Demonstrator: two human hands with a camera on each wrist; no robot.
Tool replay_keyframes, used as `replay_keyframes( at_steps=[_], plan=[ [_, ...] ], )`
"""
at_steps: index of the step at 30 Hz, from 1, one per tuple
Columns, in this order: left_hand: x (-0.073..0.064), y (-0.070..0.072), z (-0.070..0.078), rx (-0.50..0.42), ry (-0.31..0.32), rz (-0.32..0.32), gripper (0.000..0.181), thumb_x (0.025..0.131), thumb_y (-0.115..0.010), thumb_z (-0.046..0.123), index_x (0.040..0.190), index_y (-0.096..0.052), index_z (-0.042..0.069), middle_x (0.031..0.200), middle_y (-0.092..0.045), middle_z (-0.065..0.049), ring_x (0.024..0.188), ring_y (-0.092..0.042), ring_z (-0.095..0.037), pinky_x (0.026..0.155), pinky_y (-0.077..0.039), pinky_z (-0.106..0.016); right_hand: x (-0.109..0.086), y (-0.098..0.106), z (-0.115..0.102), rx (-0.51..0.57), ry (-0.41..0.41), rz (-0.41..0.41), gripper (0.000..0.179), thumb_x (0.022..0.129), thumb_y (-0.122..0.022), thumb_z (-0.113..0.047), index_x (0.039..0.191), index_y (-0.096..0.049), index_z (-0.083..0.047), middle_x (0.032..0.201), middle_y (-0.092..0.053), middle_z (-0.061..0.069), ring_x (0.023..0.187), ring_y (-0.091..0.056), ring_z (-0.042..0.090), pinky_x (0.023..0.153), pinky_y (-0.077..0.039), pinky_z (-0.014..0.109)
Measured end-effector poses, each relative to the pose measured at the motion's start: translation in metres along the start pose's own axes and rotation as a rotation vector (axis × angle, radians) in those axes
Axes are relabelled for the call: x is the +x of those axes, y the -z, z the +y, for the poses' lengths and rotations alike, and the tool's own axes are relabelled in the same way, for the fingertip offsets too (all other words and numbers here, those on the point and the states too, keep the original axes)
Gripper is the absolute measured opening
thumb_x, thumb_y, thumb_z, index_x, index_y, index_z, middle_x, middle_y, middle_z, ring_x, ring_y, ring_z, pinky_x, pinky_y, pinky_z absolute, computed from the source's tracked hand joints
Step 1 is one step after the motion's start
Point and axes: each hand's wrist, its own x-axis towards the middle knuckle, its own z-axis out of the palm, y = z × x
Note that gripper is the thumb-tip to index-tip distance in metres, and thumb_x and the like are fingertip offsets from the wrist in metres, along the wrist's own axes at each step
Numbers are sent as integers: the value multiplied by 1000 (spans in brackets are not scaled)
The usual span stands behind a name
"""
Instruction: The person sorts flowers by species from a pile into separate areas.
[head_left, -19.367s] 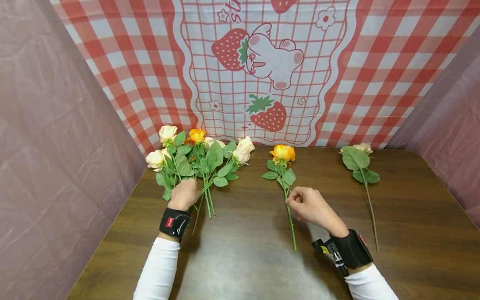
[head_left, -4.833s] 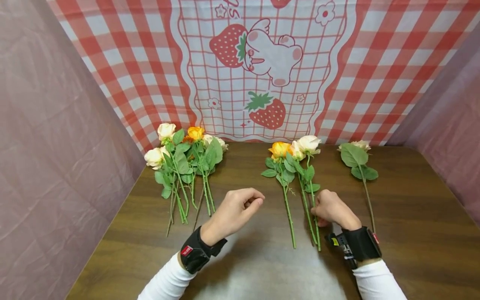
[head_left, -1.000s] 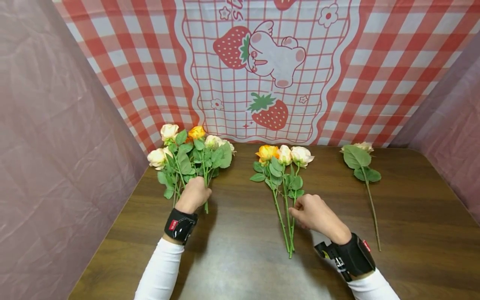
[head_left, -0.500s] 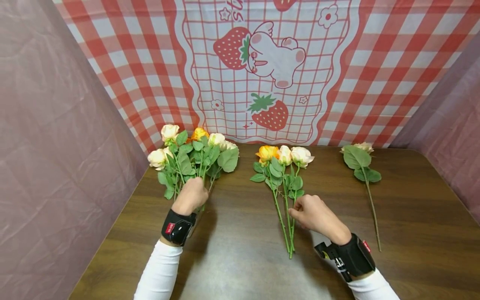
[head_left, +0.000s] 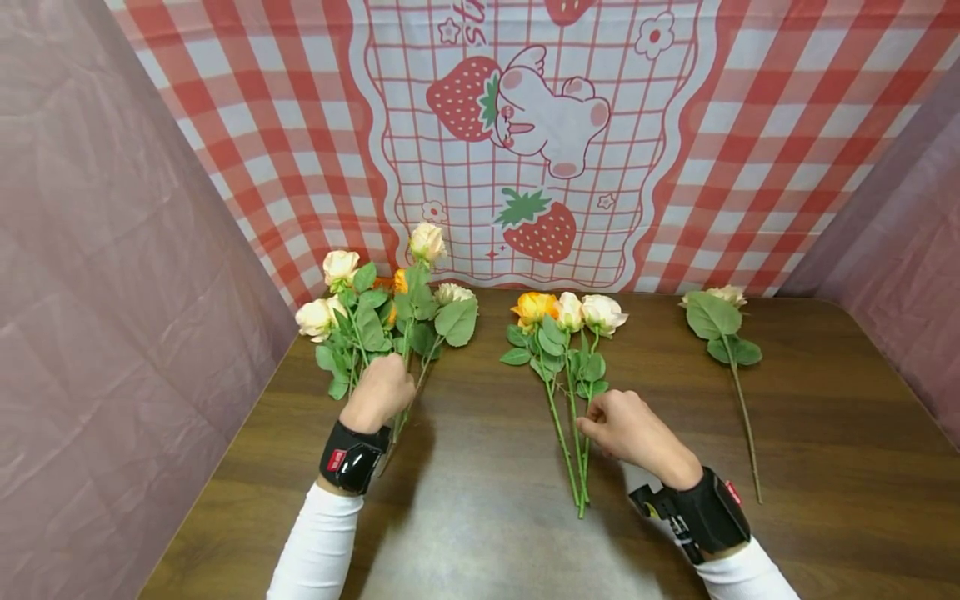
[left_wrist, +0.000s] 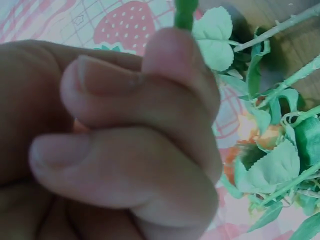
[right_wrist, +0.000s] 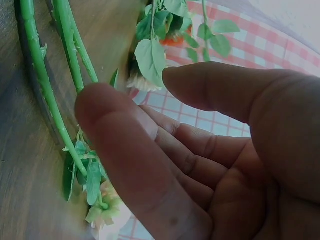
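In the head view my left hand [head_left: 381, 390] grips the green stem of a cream rose [head_left: 428, 242], whose bloom stands above the left bunch. The left wrist view shows a piece of the stem [left_wrist: 186, 14] rising from my curled fingers [left_wrist: 125, 165]. My right hand [head_left: 633, 435] holds nothing; its thumb and forefinger are apart beside the stems [right_wrist: 45, 95] of three roses. Those are an orange rose [head_left: 536, 307], a small cream rose [head_left: 570, 311] and a larger cream rose [head_left: 603, 313], lying side by side with their stem ends together.
The left bunch has more cream roses [head_left: 318, 317], an orange rose partly hidden, and a pale flower [head_left: 454, 295] with a broad leaf. A single pale flower [head_left: 723, 295] lies face down at the right of the wooden table [head_left: 480, 517]. A checked cloth [head_left: 757, 158] hangs behind.
Over the last second the cream rose in my left hand has risen above the left bunch. Earlier, two cream roses came over beside the orange one. My right hand has stayed still lately.
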Motion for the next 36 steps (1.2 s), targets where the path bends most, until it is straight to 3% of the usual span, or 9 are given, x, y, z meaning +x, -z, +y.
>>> replay_keyframes(
  at_steps=[8, 13, 19, 24, 36],
  plan=[
    [-6, 1, 8, -42, -138, 196, 13, 91, -49, 1, 79, -54, -1, 59, -50, -10, 52, -54, -26, 46, -47, -37, 0, 0, -1, 1, 35, 47, 25, 89, -64, -12, 64, -60, -15, 50, -45, -11, 45, -45, 5, 48, -38, 23],
    [-14, 0, 24, -109, -233, 266, 10, 96, -53, 2, 86, -51, -1, 60, -48, -6, 50, -52, -21, 44, -46, -33, 1, 0, -5, 41, 110, 105, 7, 90, -66, -8, 86, -72, -9, 65, -57, -8, 56, -47, 3, 52, -40, 22],
    [-26, -6, 45, -196, -372, 320, 12, 97, -58, 3, 89, -50, 2, 62, -50, -3, 51, -50, -15, 46, -44, -28, -2, 1, -12, 151, 165, 164, 10, 92, -66, -5, 98, -73, -8, 78, -68, -6, 65, -58, 2, 57, -48, 23],
    [-37, -15, 65, -265, -469, 314, 12, 97, -60, 5, 92, -50, 3, 65, -56, -3, 51, -52, -10, 47, -44, -24, -7, 2, -22, 262, 198, 207, 13, 93, -67, -4, 104, -72, -6, 80, -69, -4, 65, -62, 5, 56, -51, 25],
    [-62, -54, 102, -336, -638, 164, 12, 99, -61, 11, 99, -50, 6, 70, -64, 0, 56, -56, -4, 50, -43, -16, -17, 1, -41, 446, 314, 276, 16, 93, -68, -5, 108, -71, -1, 84, -72, 5, 62, -64, 7, 53, -53, 27]
  ],
)
